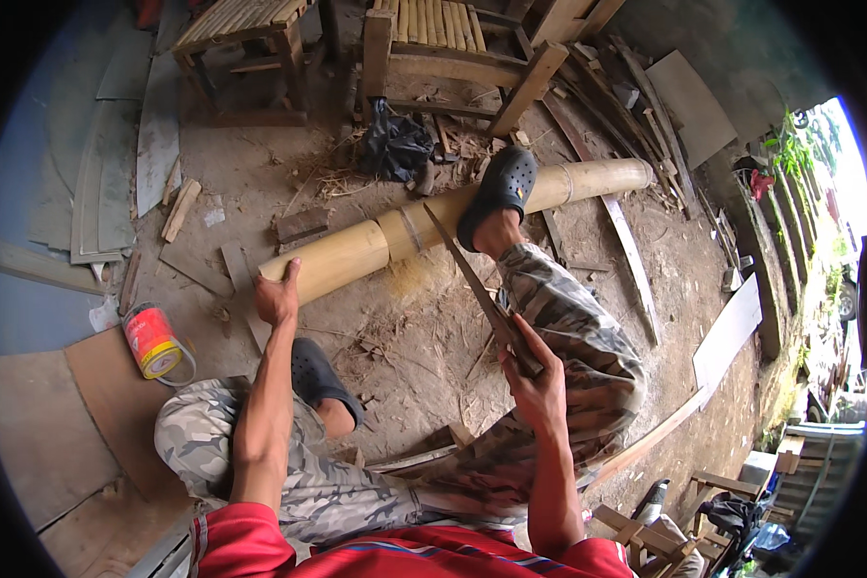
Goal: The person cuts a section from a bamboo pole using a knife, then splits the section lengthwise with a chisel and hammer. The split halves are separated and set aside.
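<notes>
One bamboo pole is pinned beneath a dark clog, its end gripped by the left hand; a handsaw is clasped by the right hand. If the pole rolled, the foot might be cut.

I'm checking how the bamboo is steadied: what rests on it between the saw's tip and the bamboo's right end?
A black clog, worn on the person's foot, as the head view shows.
</notes>
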The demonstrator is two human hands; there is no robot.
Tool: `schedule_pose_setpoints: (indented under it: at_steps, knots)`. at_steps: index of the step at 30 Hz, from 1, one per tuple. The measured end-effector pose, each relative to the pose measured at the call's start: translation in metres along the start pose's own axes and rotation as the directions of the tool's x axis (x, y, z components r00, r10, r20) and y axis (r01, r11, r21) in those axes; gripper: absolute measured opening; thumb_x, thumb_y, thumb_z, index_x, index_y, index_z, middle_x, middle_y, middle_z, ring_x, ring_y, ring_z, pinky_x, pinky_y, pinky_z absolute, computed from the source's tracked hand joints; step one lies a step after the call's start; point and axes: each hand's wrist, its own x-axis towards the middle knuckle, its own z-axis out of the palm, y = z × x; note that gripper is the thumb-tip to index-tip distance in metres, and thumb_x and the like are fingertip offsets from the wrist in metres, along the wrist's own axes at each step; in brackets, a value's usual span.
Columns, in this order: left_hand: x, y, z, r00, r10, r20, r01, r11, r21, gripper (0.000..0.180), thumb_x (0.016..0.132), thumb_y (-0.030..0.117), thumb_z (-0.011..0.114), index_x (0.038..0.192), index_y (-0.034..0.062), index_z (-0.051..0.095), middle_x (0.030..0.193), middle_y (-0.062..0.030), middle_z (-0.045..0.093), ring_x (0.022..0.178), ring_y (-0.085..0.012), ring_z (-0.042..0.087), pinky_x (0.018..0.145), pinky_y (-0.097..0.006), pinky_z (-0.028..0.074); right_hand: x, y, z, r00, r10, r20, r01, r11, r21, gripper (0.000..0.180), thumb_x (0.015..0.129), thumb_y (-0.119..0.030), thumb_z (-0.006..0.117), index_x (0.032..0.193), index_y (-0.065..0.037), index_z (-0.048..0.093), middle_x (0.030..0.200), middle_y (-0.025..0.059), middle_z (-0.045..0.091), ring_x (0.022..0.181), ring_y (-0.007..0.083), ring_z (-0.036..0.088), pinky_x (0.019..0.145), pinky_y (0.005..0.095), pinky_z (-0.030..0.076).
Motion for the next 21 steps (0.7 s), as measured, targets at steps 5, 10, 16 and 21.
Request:
schedule_pose_setpoints:
  at_steps: [5,10,16,21]
  knots:
    - [-0.020,0.094,-0.036,0.940,0.337,-0.060,-0.319,0.927,0.199,0.066,0.086,0.063,0.066,0.109,0.0006,0.060,0.087,-0.0227,0.072,0.083,-0.0418,0.071,0.073,-0.053,0.054,0.005,0.013,0.009,1.000,-0.023,-0.009,0.023,0.999,-0.022,0.055,0.090,-0.013,0.071,0.143,-0.008,0.055,0.128,0.0159,0.068,0.118,0.0191,0.064,0.099,0.0307,0.047]
    - [-0.005,0.103,-0.038,0.920,0.388,-0.062,-0.364,0.900,0.240,0.062,0.093,0.060,0.060,0.112,0.0017,0.060,0.083,-0.0224,0.071,0.077,-0.0384,0.072,0.069,-0.049,0.055,0.002,0.021,0.006,0.999,-0.032,0.010,0.031,0.997,0.069,0.052,0.091,-0.008,0.070,0.141,-0.001,0.055,0.127,0.0112,0.068,0.116,0.0124,0.060,0.101,0.0273,0.044]
    - [0.054,0.054,-0.080,0.956,0.187,-0.225,-0.155,0.976,0.149,0.057,0.095,0.057,0.056,0.092,0.0027,0.072,0.085,-0.0212,0.073,0.078,-0.0367,0.072,0.071,-0.048,0.053,-0.001,0.039,0.002,0.998,-0.043,-0.044,0.044,0.999,0.018,0.053,0.090,-0.009,0.071,0.140,-0.003,0.057,0.126,0.0132,0.069,0.115,0.0148,0.063,0.098,0.0283,0.047]
    - [0.094,-0.021,-0.099,0.987,-0.123,-0.101,0.082,0.938,-0.338,0.062,0.095,0.057,0.056,0.106,-0.0028,0.071,0.102,-0.0210,0.073,0.088,-0.0329,0.072,0.077,-0.044,0.056,-0.001,0.044,0.007,0.998,-0.047,-0.045,0.049,0.998,0.045,0.053,0.089,-0.010,0.071,0.140,-0.004,0.057,0.125,0.0132,0.070,0.114,0.0143,0.064,0.097,0.0277,0.047]
